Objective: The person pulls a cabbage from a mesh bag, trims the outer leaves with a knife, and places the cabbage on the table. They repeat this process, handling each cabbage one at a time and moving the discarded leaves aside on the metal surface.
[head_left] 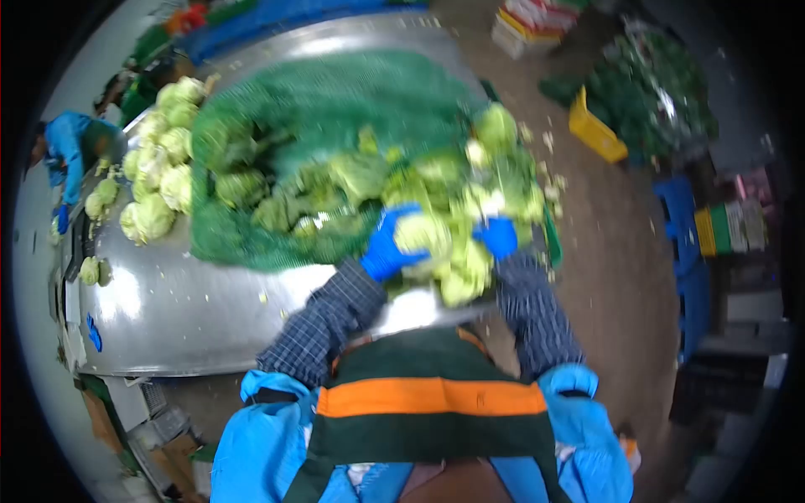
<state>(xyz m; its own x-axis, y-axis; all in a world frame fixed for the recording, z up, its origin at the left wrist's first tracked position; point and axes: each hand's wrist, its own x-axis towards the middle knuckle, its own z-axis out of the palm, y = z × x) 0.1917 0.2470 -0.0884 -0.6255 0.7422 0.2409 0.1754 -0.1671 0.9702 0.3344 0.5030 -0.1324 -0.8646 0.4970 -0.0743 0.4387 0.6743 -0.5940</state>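
Observation:
My left hand [392, 245], in a blue glove, grips the side of a pale green cabbage [424, 234] near the table's front edge. Just right of it, my gloved right hand [498, 238] is closed with its fingers curled among the leaves; what it holds, if anything, is hidden. Loose cabbage leaves [466, 270] lie below and between the hands. More leaves and heads [495, 130] are heaped beyond my right hand. A green mesh sack [335, 88] spreads over the table behind, with leafy cabbages [243, 189] inside.
Trimmed cabbages [154, 216] are piled on the metal table [168, 310] at left. A blue glove [94, 333] lies by its left edge. A co-worker in blue [74, 147] stands beyond. Right of the table are a yellow crate [594, 127] and blue crates [676, 218].

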